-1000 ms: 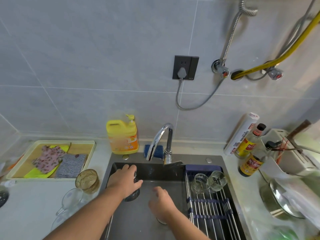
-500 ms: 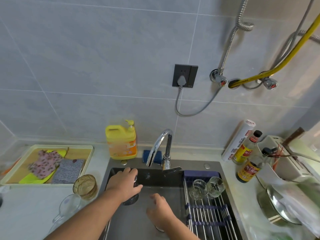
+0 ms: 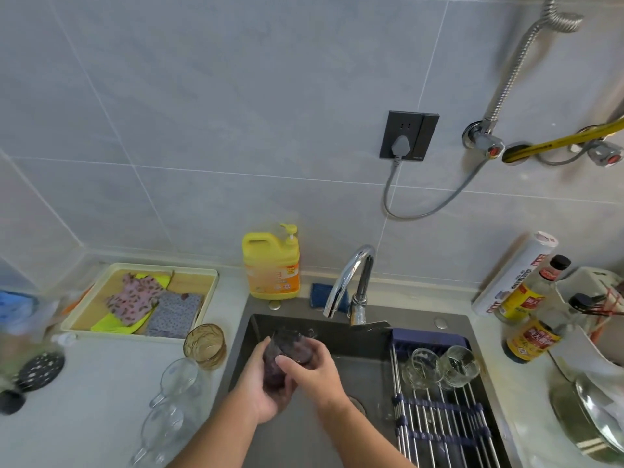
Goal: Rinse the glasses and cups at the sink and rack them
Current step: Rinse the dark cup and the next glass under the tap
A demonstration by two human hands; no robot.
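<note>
The person is working on the rinse step: both hands are holding a dark, purple-tinted glass (image 3: 290, 346) over the sink (image 3: 354, 346), below and to the left of the spout of the curved chrome tap (image 3: 354, 282). The left hand (image 3: 266, 393) is cupping the lower part of the tinted glass from underneath, fingers curled round it. The right hand (image 3: 317, 373) is wrapping over its side from the right, thumb lying across the front. The mouth of the glass is pointing away, toward the sink's back wall. No stream is showing from the tap, so I cannot tell whether water is running.

On the right, a rack (image 3: 435, 430) of thin steel rods with dark blue cross bands is spanning the sink. Two small clear glasses (image 3: 422, 368) with textured walls are resting side by side at its far end. The next move, as I judge it, is going to call for a shake-off and a carry to the right. The tinted glass would be going down on the bare rods just in front of those two without knocking them. Smooth wet glass is likely to be slippery, so a firm two-handed hold is looking sensible until it is over the rack.

More is waiting on the pale counter (image 3: 101, 383) to the left. A round amber glass (image 3: 205, 346) with a crackled surface is standing just beside the sink's edge. Nearer the person, clear cups (image 3: 179, 380) with handles are sitting close together, and their outlines are hard to separate.
</note>
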